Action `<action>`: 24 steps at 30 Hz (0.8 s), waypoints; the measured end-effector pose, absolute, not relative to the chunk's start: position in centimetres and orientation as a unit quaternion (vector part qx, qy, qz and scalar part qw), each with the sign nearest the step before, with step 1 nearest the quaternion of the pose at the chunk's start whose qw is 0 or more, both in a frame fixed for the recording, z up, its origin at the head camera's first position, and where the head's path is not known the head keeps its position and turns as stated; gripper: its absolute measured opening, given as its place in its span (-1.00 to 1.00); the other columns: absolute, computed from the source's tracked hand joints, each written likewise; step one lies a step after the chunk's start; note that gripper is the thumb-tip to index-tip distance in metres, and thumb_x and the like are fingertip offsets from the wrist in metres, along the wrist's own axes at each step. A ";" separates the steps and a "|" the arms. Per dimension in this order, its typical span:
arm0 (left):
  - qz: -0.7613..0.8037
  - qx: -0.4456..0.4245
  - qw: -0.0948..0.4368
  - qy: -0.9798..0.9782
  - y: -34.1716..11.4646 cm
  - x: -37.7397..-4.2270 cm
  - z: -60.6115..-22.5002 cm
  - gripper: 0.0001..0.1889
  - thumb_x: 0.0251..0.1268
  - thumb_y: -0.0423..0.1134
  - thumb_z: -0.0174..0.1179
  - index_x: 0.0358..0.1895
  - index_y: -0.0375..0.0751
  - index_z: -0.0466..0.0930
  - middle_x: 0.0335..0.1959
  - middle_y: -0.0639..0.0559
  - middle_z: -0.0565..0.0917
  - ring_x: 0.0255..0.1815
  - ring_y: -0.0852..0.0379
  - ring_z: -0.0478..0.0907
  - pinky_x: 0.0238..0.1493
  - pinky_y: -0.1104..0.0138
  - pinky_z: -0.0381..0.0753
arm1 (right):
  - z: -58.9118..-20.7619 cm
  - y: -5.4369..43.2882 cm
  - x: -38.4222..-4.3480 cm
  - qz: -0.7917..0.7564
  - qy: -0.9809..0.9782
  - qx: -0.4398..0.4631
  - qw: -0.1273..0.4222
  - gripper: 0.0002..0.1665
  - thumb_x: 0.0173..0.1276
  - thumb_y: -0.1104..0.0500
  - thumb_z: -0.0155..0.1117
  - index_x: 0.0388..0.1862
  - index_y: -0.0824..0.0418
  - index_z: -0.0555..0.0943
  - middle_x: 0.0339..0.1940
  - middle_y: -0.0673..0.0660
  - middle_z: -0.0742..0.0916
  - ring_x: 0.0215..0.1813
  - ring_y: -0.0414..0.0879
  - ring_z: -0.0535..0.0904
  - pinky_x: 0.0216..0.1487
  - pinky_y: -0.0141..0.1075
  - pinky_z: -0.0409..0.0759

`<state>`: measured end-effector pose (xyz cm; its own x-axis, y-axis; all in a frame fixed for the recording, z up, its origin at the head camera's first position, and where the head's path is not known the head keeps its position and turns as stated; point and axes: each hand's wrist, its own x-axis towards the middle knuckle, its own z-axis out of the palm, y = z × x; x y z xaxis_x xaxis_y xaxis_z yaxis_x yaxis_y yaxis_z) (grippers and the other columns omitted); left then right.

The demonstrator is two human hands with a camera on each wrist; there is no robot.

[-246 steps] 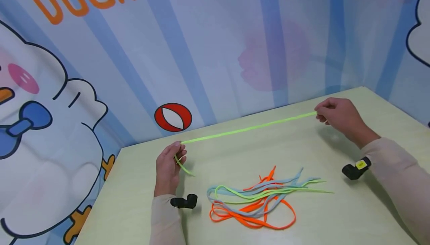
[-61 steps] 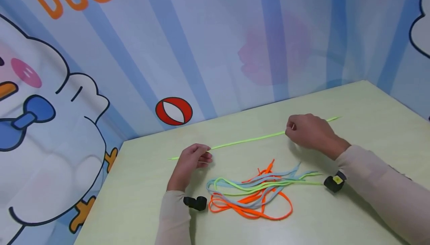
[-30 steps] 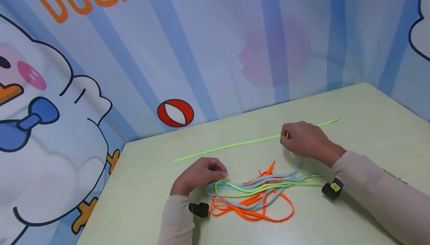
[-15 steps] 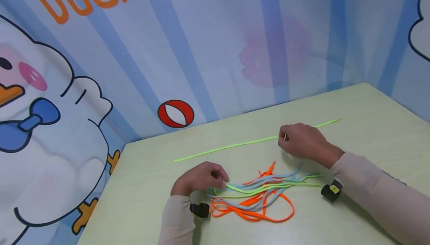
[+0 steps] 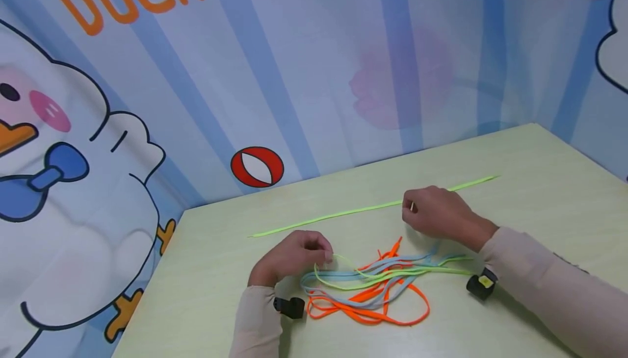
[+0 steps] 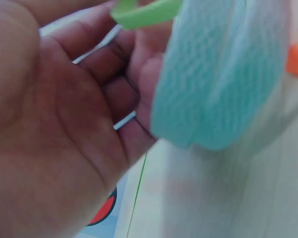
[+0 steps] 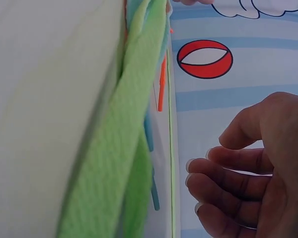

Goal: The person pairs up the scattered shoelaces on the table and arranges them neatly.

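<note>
A green shoelace point(image 5: 333, 216) lies stretched nearly straight across the back of the table. In front of it is a loose bundle of green, light blue and orange shoelaces. My left hand point(image 5: 294, 254) pinches a loop of bundled green shoelace point(image 6: 146, 14) between thumb and fingertips, raised a little above the others. Beside that palm, in the left wrist view, the folded light blue shoelaces point(image 6: 213, 84) fill the foreground. My right hand point(image 5: 436, 211) hovers over the straight lace, fingers loosely curled with nothing in them, and covers part of it.
The orange shoelaces point(image 5: 358, 315) spread in loops toward the front of the pale table point(image 5: 196, 292). Behind the table rises a printed backdrop point(image 5: 319, 74) with a duck and a red ball. A small black camera sits on each wrist.
The green shoelace earlier held taut between both hands now lies on the table. My left hand let go, came down to the bundle and lifted a green loop; my right hand drifted left and nearer.
</note>
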<state>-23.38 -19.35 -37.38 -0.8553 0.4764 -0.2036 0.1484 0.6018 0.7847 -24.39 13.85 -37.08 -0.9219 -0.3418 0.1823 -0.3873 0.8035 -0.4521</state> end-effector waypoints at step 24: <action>0.609 0.223 0.110 0.754 -19.5 -23.4 -37.0 -0.78 0.52 -0.21 0.12 0.03 -0.30 0.55 -0.21 -0.10 0.74 -0.11 -0.45 0.50 0.11 0.09 0.53 | -37.9 12.3 -23.6 0.277 -0.915 0.293 0.021 -0.87 0.40 0.20 0.18 -0.31 0.04 0.66 -0.57 -0.17 0.55 -0.50 -0.23 0.42 -0.40 -0.27 0.43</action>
<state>-23.44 -19.47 -36.99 -0.8769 0.4689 0.1058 0.2020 0.1596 0.9663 -23.56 12.29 -37.87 -0.8280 -0.5236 0.2009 -0.5471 0.6753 -0.4946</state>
